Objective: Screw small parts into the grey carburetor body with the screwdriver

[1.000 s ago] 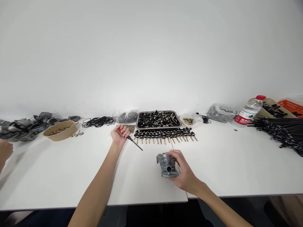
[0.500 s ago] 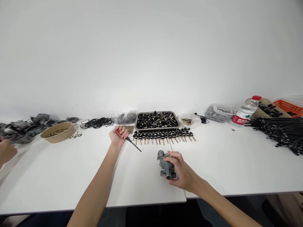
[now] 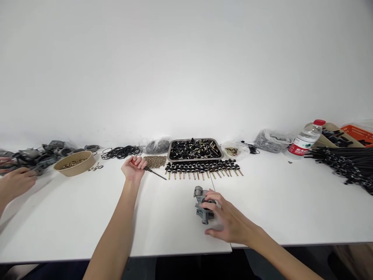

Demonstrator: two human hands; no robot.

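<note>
steadiness seems to be what handling the grey metal part [image 3: 201,213] calls for. it is at the white table [image 3: 171,229], near the front edge, beneath the fingers of the right hand [image 3: 229,223]; whether its base sits flat or is slightly raised cannot be told. that hand is spread fairly wide, thumb apart from the part and fingers lying over its upper right side, so the hold looks light. for a sure turn, the thumb would do well to close on the opposite wall first, pressing on solid casting rather than on the short spout, which could make the part roll. setting it down fully on a level face should give a firmer stance than balancing it on an edge. the left hand [image 3: 135,167] is closed around the red handle of a screwdriver [image 3: 155,174], its shaft slanting toward the row of black fittings [image 3: 201,167]. that tip is best kept low and clear of the row and of the loose brass-coloured pieces [image 3: 156,161], since a careless sweep could scatter them.
</note>
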